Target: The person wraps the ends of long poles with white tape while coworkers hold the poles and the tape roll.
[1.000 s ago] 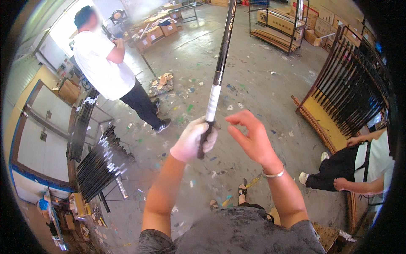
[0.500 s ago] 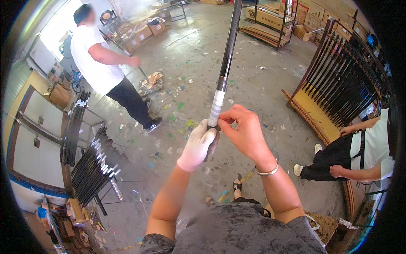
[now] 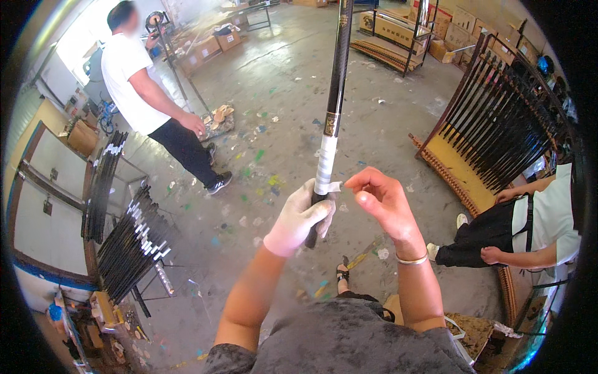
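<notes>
My left hand (image 3: 303, 215), in a white glove, is closed round the lower end of a long black pole (image 3: 337, 78). The pole leans slightly right and runs out of the top of the view. White tape (image 3: 326, 163) is wound round it just above my glove, and a short loose flap of tape (image 3: 335, 186) sticks out to the right. Beside that flap, my right hand (image 3: 385, 202) is bare, with a bangle at the wrist. Its fingers are curled but apart, thumb off the forefinger, and I see nothing between them.
Black poles with white bands (image 3: 134, 234) lean on a stand at left. A rack of black poles (image 3: 498, 118) stands at right, near a seated person (image 3: 529, 224). Another person (image 3: 143, 81) stands at far left by a scrap pile (image 3: 218, 119). Cartons (image 3: 205, 53) sit behind.
My right hand has moved right, away from the pole, its fingers parting. A loose tape flap now shows. The standing person's near arm has lowered.
</notes>
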The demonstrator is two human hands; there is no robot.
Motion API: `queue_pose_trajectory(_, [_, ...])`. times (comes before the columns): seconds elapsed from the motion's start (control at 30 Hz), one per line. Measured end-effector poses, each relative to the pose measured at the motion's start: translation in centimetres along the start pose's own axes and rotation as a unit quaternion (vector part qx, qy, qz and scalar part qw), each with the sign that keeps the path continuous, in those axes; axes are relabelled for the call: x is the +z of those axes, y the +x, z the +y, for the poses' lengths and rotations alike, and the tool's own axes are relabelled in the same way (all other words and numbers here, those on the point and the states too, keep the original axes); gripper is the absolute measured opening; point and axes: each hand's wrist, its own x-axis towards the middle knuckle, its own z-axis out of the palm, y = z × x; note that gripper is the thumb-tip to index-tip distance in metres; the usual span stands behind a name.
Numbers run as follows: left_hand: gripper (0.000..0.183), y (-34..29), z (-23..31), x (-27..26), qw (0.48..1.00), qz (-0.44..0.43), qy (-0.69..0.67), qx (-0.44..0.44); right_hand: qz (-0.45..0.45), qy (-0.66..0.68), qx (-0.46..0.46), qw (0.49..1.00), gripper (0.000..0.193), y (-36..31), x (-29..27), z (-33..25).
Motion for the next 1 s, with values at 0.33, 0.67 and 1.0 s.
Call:
queue_pose_trajectory(0.33, [0.023, -0.6, -1.6, -0.1, 0.994, 0.091, 0.012, 0.067, -0.047, -0.154, -0.039, 0.986, 0.015, 2.2, 2.8, -1.1])
queue_pose_trajectory(0.67, [0.019, -2.8, -1.7, -2.5, 0.993, -0.017, -0.099, -0.068, 0.371, -0.549, -0.027, 0.748, 0.016, -7.9, -32.7, 5.4])
queue_pose_trajectory(1.0, [0.041, -0.4, -3.0, -1.9, 0.992, -0.012, -0.105, 0.075, 0.369, -0.501, 0.045, 0.782, 0.015, -15.3, -30.7, 3.4])
